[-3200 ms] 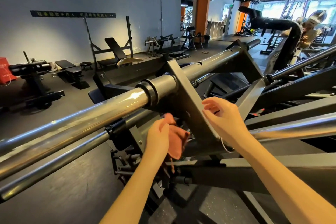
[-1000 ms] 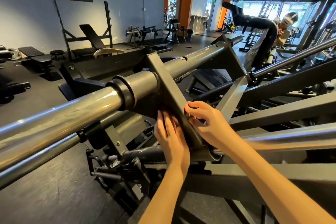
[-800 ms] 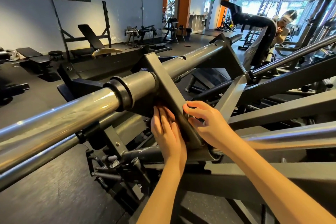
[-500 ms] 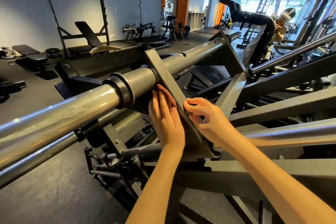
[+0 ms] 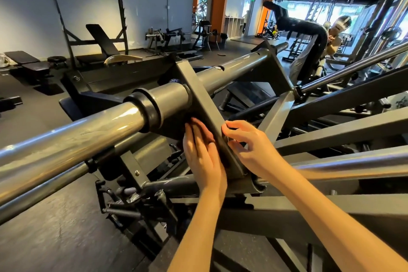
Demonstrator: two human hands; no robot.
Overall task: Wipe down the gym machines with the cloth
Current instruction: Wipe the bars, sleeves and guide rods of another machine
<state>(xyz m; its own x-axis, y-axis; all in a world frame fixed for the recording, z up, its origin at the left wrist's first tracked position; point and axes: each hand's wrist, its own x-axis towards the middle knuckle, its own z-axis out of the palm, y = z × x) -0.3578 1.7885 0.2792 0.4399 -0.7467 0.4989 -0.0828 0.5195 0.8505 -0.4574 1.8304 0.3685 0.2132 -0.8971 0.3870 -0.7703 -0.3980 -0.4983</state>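
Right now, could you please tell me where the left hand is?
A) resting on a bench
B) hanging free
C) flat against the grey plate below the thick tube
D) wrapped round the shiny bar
C: the left hand lies with straight fingers against the grey plate, just under the thick tube, while the right hand grips the plate's edge.

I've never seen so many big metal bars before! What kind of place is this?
Most likely a gym. There is a slanted padded bench at the back, a flat bench to its left, and a big grey steel machine with a shiny bar right in front.
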